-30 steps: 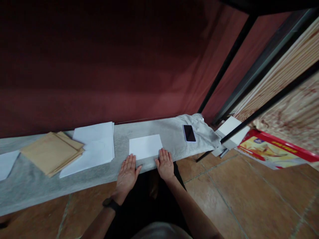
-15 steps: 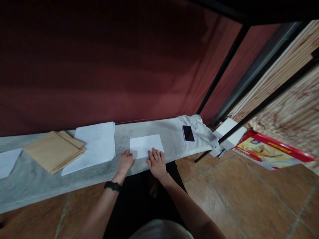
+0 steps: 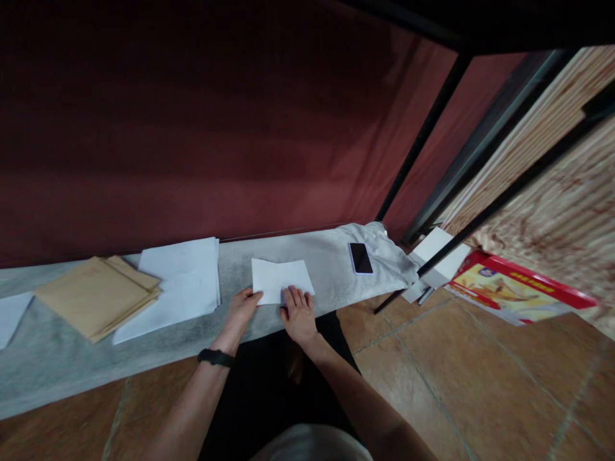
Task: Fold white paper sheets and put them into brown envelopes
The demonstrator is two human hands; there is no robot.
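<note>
A small white folded sheet [image 3: 281, 276] lies on the grey cloth-covered ledge [image 3: 269, 253] in front of me. My left hand [image 3: 243, 308] pinches the sheet's near left corner, which is lifted a little. My right hand [image 3: 298, 312] lies flat with its fingers spread, pressing the sheet's near edge toward the right. A black band sits on my left wrist.
A stack of white paper [image 3: 180, 282] and a pile of brown envelopes [image 3: 96, 293] lie to the left on the ledge. A dark phone [image 3: 360, 258] rests to the right. A white box [image 3: 438, 254] and a red printed carton [image 3: 514, 287] sit on the tiled floor.
My left hand went from lying flat on the cloth to pinching the sheet's left corner. My right hand slid left along the near edge, and the sheet's left side lifted.
</note>
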